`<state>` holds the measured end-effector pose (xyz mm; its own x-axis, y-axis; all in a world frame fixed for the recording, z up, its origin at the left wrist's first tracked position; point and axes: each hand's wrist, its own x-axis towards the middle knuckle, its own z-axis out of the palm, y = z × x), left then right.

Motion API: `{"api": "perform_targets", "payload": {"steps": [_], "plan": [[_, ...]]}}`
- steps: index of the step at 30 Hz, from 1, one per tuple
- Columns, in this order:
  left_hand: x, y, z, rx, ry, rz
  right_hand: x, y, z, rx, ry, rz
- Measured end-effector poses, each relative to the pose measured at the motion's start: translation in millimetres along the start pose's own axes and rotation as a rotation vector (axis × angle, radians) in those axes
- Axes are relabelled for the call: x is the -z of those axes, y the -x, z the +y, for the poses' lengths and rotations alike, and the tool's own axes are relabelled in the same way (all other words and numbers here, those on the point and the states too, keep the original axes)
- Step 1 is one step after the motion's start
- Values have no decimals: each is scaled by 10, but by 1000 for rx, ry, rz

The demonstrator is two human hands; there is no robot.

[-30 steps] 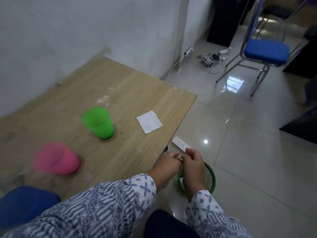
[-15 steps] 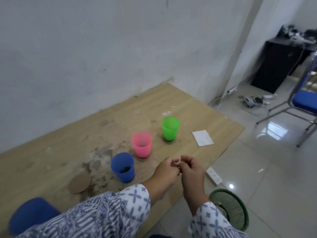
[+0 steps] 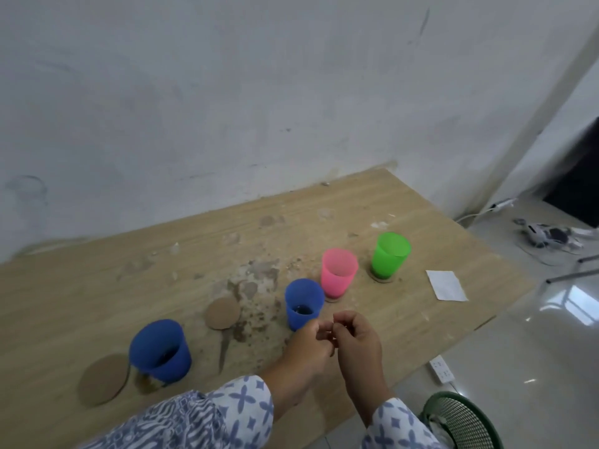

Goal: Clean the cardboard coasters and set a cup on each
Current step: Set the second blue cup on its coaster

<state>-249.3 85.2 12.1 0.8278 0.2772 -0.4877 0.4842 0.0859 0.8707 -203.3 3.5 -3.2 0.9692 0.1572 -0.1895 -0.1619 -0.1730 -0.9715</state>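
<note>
Though bare, a flat round cardboard coaster [image 3: 223, 313]

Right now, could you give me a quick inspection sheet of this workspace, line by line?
Surface: wooden table, stained and crumby in the middle.
Job's things: green cup on far-right coaster; pink cup on next coaster; small blue cup; large blue cup; middle coaster and left coaster bare.
Clutter: white paper.
Grippers: left hand, right hand, fingers curled, nothing seen held.
Cables: power strip on floor; cable by wall.
Surroundings: green basket on floor.
</note>
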Motion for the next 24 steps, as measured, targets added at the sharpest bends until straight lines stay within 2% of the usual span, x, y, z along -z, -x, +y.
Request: {"api": "perform_targets", "payload": {"steps": [6, 10, 18, 24], "plan": [[304, 49, -190, 25, 0, 59, -226, 107, 58, 15, 123, -45], [496, 64, -274, 33, 29, 119, -343, 152, 62, 92, 229, -92], [853, 31, -435, 61, 54, 260, -702, 243, 58, 213, 394, -291], [1034, -115, -580, 47, -86, 445, -971, 110, 210, 294, 497, -436]]}}
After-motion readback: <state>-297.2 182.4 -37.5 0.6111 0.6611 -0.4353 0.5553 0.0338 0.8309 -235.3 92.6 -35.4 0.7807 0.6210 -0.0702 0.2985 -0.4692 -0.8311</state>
